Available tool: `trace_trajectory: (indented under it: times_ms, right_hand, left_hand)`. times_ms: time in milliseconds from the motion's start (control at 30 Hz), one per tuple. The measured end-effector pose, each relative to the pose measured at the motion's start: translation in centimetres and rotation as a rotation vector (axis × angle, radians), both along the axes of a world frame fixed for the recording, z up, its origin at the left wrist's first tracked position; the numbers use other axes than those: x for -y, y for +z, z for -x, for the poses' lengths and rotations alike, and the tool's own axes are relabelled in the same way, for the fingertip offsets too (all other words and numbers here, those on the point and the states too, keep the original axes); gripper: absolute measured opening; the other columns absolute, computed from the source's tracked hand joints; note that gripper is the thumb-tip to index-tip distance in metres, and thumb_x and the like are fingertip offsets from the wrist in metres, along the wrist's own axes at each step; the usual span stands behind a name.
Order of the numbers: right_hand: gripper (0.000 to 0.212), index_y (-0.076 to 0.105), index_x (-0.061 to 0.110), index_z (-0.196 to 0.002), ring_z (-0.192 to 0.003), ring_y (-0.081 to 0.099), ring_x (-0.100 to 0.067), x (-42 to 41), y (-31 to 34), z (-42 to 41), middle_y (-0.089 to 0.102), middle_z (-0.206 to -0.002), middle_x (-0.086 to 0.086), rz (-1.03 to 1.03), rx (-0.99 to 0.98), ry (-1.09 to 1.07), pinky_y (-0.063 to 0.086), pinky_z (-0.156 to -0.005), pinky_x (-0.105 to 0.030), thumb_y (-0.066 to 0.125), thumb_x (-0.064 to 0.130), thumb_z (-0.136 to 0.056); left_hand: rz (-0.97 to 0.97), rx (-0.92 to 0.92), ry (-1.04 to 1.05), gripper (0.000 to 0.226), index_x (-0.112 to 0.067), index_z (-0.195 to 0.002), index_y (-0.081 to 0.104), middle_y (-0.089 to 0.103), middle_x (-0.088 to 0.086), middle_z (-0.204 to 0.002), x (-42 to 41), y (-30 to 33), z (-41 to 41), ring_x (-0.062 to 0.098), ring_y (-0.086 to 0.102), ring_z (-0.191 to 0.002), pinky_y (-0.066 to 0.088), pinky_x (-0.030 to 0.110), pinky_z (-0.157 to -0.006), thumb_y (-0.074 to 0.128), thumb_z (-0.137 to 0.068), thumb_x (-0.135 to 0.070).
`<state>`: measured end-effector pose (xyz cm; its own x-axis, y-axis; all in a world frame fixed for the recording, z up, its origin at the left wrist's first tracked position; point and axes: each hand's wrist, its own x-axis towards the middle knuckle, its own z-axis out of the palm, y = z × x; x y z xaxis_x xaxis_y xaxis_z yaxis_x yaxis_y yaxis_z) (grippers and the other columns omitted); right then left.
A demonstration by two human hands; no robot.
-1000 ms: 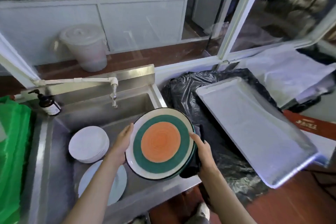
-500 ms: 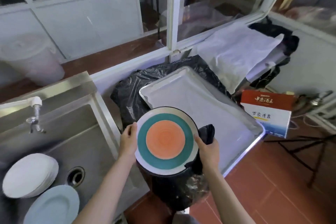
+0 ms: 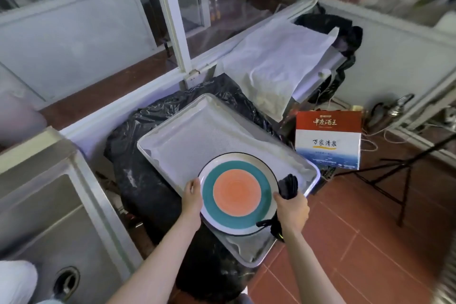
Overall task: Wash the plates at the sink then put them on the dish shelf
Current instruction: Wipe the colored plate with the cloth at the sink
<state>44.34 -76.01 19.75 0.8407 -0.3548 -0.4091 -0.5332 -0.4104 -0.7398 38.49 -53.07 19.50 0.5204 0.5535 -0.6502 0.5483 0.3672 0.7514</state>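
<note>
Red floor tiles surround a plastic-draped metal tray.

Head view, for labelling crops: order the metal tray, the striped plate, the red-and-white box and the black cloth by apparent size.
1. metal tray
2. striped plate
3. red-and-white box, close to the plate and farther off, so unsure
4. black cloth, partly hidden

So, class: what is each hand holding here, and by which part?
Both hold the plate by its rim: the left hand on the left edge, the right hand on the right edge, also gripping a dark cloth around its middle.
</note>
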Motion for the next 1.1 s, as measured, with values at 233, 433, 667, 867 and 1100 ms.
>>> trace_trajectory:
  times_ms: [233,433,667,867,1100]
  right_hand:
    - [0.033,0.061,0.023,-0.117,-0.078,0.058,-0.031,1.8,-1.2,-3.6,0.057,-0.079,-0.004,0.194,-0.047,0.11,0.047,-0.07,-0.037,0.073,0.021,-0.086]
    - [0.013,0.058,0.016,-0.102,-0.073,0.059,-0.033,1.9,-2.0,-5.0,0.056,-0.072,-0.002,0.301,-0.059,0.231,0.047,-0.066,-0.037,0.063,0.028,-0.097]
    - [0.013,0.062,0.015,-0.109,-0.071,0.054,-0.031,1.4,-2.8,-5.3,0.053,-0.072,0.0,0.381,-0.045,0.309,0.044,-0.066,-0.037,0.06,0.024,-0.1]
    - [0.017,0.06,0.015,-0.11,-0.075,0.057,-0.032,2.0,-2.5,-5.8,0.056,-0.077,-0.001,0.344,-0.1,0.395,0.046,-0.07,-0.038,0.056,0.03,-0.102]
    - [0.017,0.06,0.021,-0.103,-0.084,0.063,-0.028,1.1,0.9,-4.9,0.066,-0.082,0.005,0.016,0.056,0.464,0.046,-0.068,-0.037,0.065,0.036,-0.098]
  left_hand:
    - [0.172,-0.135,-0.051,0.033,-0.034,-0.122,0.061,0.067,0.004,-0.125,0.2,-3.9,-2.4,0.03,0.062,-0.116,0.049,0.049,-0.104,0.056,-0.094,-0.051]
    - [0.22,-0.187,-0.032,0.072,-0.032,-0.135,0.062,0.065,0.004,-0.135,-2.1,-11.6,-2.3,0.034,0.061,-0.122,0.047,0.061,-0.108,0.071,-0.069,-0.061]
    - [0.203,-0.275,-0.106,0.047,-0.013,-0.135,0.061,0.062,0.008,-0.137,1.1,-2.9,-3.3,0.029,0.058,-0.121,0.044,0.041,-0.108,0.069,-0.095,-0.036]
    - [0.136,-0.305,-0.154,0.072,-0.005,-0.146,0.05,0.058,0.016,-0.142,1.1,-3.2,-3.9,0.037,0.056,-0.128,0.045,0.045,-0.11,0.07,-0.082,-0.033]
    - [0.108,-0.135,-0.262,0.029,-0.014,-0.125,0.065,0.07,0.005,-0.116,-1.9,1.3,-1.3,0.016,0.066,-0.103,0.056,0.034,-0.083,0.068,-0.098,-0.026]
